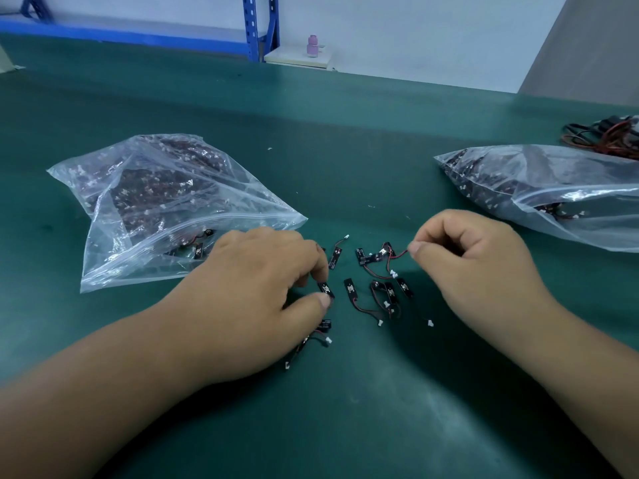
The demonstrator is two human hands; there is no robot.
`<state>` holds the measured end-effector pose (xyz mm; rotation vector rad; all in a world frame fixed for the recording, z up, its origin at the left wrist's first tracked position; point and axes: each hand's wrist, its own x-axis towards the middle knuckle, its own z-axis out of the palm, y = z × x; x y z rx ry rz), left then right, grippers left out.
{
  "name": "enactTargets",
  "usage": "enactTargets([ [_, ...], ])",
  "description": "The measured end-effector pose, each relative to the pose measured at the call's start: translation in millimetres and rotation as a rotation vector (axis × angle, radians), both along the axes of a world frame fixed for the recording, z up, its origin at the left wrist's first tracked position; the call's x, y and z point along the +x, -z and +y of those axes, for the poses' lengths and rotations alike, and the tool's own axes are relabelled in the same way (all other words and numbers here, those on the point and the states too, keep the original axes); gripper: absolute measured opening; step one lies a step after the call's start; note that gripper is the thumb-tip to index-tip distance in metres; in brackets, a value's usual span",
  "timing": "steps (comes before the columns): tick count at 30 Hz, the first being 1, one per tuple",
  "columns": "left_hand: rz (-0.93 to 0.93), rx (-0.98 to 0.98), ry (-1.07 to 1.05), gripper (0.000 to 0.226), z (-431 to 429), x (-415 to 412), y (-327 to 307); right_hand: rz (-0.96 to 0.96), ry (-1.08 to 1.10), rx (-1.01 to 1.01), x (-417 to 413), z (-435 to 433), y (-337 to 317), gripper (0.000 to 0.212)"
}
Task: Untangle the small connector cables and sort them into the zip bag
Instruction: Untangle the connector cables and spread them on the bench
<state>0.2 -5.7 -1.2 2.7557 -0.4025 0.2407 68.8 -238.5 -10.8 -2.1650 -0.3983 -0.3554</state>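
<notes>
Several small connector cables (375, 292), each a black board with a thin red-black lead and a white plug, lie scattered on the green mat between my hands. My left hand (262, 285) pinches one black board (326, 289) between thumb and fingers. My right hand (473, 261) pinches the red lead of a small tangled cluster (375, 255) and holds it just above the mat. A clear zip bag (148, 202) filled with such cables lies to the left, its open mouth next to my left hand. A second clear bag (553, 188) of cables lies to the right.
A bundle of longer red and black wires (605, 134) sits at the far right edge. The green mat (311, 426) covers the whole bench. Behind its far edge stand a blue shelf frame (252, 25) and a small pink bottle (313, 46).
</notes>
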Motion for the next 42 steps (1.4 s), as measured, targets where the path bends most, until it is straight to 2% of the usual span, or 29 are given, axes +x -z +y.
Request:
enactTargets([
  [2, 0.016, 0.070, 0.015, 0.039, -0.7, -1.4, 1.8, 0.041, 0.049, 0.031, 8.1, -4.8, 0.9, 0.020],
  [4, 0.052, 0.134, 0.015, 0.043, -1.4, -1.4, 3.0, 0.081, 0.062, 0.084, 13.5, -8.7, 2.0, 0.019],
  [9, 0.139, 0.095, -0.025, 0.021, 0.4, 0.7, 1.8, 0.138, 0.073, 0.139, 18.6, -12.8, 4.9, 0.014],
  [13, 0.181, 0.087, -0.034, 0.019, 4.4, 2.8, -1.1, 0.143, 0.046, 0.130, 15.8, -11.4, 5.8, 0.015],
  [19, 0.162, 0.176, -0.040, 0.017, 14.5, 5.8, -2.6, 0.121, -0.004, 0.071, 11.1, -9.1, 4.0, 0.018],
  [21, 0.142, 0.150, -0.045, 0.016, 15.4, 6.0, -2.8, 0.112, -0.016, 0.062, 9.7, -7.7, 3.3, 0.019],
  [24, 0.117, 0.043, -0.010, 0.031, 11.1, 1.1, -2.0, 0.102, -0.033, 0.065, 7.8, -5.8, 3.0, 0.019],
  [29, 0.098, 0.176, 0.089, 0.052, 4.4, -0.8, -1.7, 0.103, -0.038, 0.100, 7.3, -5.6, 2.6, 0.017],
  [33, 0.018, 0.174, 0.099, 0.029, 6.5, -1.3, -7.9, 0.105, -0.013, 0.156, 8.9, -6.9, 2.8, 0.015],
  [37, 0.017, 0.167, 0.073, 0.037, 10.7, 2.1, -8.0, 0.104, -0.005, 0.153, 8.7, -7.0, 4.0, 0.016],
  [42, -0.009, 0.266, 0.024, 0.025, 17.0, 3.1, -9.2, 0.042, -0.031, 0.146, 4.7, -4.1, 1.0, 0.017],
])
